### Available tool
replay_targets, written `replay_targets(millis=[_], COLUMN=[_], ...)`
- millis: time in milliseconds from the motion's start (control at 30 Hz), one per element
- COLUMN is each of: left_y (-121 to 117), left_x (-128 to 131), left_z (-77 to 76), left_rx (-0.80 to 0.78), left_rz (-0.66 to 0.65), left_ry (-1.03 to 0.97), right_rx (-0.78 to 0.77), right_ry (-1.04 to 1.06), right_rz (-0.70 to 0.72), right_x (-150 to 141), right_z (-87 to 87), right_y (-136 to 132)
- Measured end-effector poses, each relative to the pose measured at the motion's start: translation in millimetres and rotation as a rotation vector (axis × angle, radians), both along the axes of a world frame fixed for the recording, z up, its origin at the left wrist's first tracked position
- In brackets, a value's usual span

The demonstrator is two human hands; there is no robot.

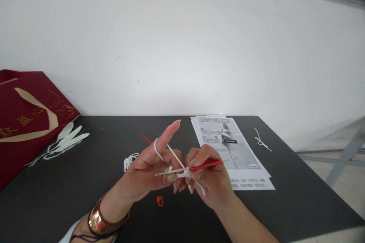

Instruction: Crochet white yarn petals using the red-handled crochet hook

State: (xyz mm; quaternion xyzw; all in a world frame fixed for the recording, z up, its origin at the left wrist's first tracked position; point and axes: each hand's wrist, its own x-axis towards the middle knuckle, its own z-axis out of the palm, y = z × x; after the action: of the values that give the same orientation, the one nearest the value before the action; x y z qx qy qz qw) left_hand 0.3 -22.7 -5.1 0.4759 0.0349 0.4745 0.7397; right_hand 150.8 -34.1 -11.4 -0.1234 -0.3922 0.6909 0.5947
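Wrapped round the raised index finger of my left hand (155, 165) is a strand of white yarn (177, 157), which runs down to a small piece of white crochet work (184, 173). The thumb and other fingers of that hand pinch the work. My right hand (211, 174) grips a crochet hook (207, 165) with a red handle and a metal shaft at both ends. Its left shaft passes through or along the white loops and points left, over my left thumb. A short yarn tail hangs below my right fingers.
An orange stitch marker (160, 201) lies in front of my hands. Behind my left hand are a white yarn bundle (130, 161) and a thin red stick (145, 138). Printed sheets (248, 155) lie right, beyond them a yarn scrap (261, 141). White petal-like pieces (68, 138) rest by a red bag (31, 110).
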Motion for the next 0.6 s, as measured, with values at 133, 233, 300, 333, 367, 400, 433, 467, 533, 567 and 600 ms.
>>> replay_targets(millis=[133, 233, 300, 333, 367, 400, 433, 467, 533, 567, 600], left_y=[0.6, 1.2, 0.7, 0.3, -0.2, -0.5, -0.7, -0.6, 0.1, 0.6, 1.3], left_x=[-0.1, -0.5, -0.4, -0.2, 0.1, 0.3, 0.5, 0.6, 0.2, -0.2, -0.6], left_z=[0.2, -0.9, -1.0, -0.8, -0.4, -0.1, 0.3, 0.4, 0.3, -0.1, -0.6], left_rx=[0.024, 0.038, 0.02, 0.008, 0.003, 0.001, 0.003, 0.005, 0.008, 0.01, 0.009], left_rz=[0.011, -0.015, -0.007, 0.003, 0.011, 0.015, 0.011, 0.006, -0.004, -0.009, -0.013], left_ry=[0.017, 0.01, 0.008, 0.008, 0.006, 0.004, -0.002, -0.006, -0.016, -0.018, -0.018], right_rx=[0.008, 0.001, 0.007, 0.009, 0.011, 0.013, 0.013, 0.011, 0.01, 0.009, 0.008], right_ry=[-0.008, -0.011, -0.002, 0.003, 0.006, 0.007, 0.003, -0.004, -0.019, -0.025, -0.029], right_rz=[-0.01, -0.008, 0.002, 0.008, 0.01, 0.01, 0.009, 0.004, -0.003, -0.007, -0.009], right_x=[-0.2, 0.1, 0.4, 0.5, 0.6, 0.7, 0.7, 0.7, 0.9, 1.0, 1.1], right_z=[0.8, 1.8, 2.1, 2.1, 2.1, 2.0, 2.0, 1.9, 1.6, 1.4, 1.1], right_y=[0.4, 0.0, -0.5, -0.8, -0.9, -1.1, -1.1, -1.0, -0.8, -0.6, -0.5])
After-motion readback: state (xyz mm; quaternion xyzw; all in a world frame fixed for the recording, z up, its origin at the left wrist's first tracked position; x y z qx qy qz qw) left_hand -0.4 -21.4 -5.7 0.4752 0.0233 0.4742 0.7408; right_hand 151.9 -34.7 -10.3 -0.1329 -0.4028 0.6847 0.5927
